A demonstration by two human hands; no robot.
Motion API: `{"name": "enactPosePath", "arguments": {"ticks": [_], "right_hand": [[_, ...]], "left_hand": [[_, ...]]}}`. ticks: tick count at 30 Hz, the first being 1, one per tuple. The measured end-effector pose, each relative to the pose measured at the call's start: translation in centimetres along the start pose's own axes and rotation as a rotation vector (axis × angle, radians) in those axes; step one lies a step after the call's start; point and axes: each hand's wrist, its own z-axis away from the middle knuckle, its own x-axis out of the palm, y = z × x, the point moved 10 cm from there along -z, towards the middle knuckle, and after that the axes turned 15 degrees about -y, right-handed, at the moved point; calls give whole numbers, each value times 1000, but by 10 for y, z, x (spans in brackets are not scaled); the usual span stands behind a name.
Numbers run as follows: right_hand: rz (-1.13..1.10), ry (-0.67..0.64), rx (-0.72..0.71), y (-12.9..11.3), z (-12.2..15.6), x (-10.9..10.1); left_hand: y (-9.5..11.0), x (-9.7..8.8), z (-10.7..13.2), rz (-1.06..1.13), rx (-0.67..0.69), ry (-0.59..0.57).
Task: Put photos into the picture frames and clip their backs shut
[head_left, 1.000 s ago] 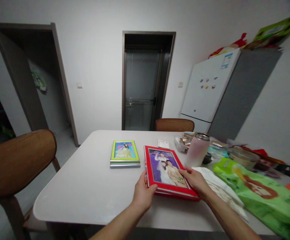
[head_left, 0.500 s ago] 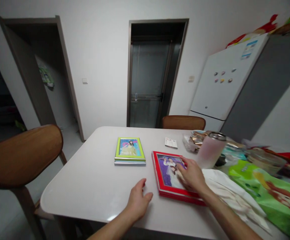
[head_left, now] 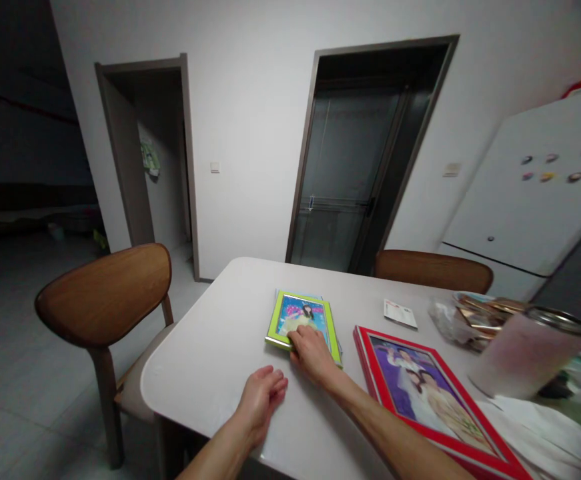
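Note:
My right hand (head_left: 313,353) reaches over the near edge of a lime-green photo frame (head_left: 329,319), its fingers closed on that edge. The frame sits askew on a light blue frame, of which only thin strips show. Its picture shows a figure in a pale dress. Close by on the left, my left hand (head_left: 263,401) is held near the table with fingers loosely bent and nothing in it. To the right, under my right forearm, lies a larger red photo frame (head_left: 423,373) with a purple picture, on top of a similar red one.
The white table (head_left: 200,360) also bears a small white card (head_left: 399,313), a pink tumbler (head_left: 525,353), a plastic bag of items (head_left: 470,320) and white cloth or paper (head_left: 540,427). Wooden chairs stand at the left (head_left: 110,293) and the far side (head_left: 433,270).
My right hand has left the red frame and moved left onto the green frame, which now sits turned on the blue one. My left hand's fingers are more bent. The view has turned left.

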Motion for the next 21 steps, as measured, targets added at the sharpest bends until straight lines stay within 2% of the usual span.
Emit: {"name": "enactPosePath", "arguments": {"ticks": [2, 4, 7, 9, 12, 14, 16, 19, 21], "right_hand": [[-5, 2, -37, -18, 19, -4], [-90, 44, -69, -33, 41, -13], [-337, 102, -109, -46, 73, -28], [-521, 108, -156, -52, 89, -34], [-896, 177, -172, -45, 110, -44], [-1243, 280, -92, -26, 124, -45], [-1547, 359, 6, -9, 138, -38], [-1721, 375, 163, 9, 156, -24], [-1730, 350, 268, 22, 165, -12]], "left_hand": [[3, 9, 2, 60, 27, -30], [14, 24, 9, 104, 113, -79], [42, 47, 29, 97, 336, -140], [56, 58, 46, -9, 410, -127], [68, 68, 68, -259, 425, -86], [78, 81, 84, -471, 483, -135], [85, 101, 101, -733, 582, -235], [80, 130, 126, -1134, 751, -391], [63, 143, 135, -1366, 783, -491]]}}
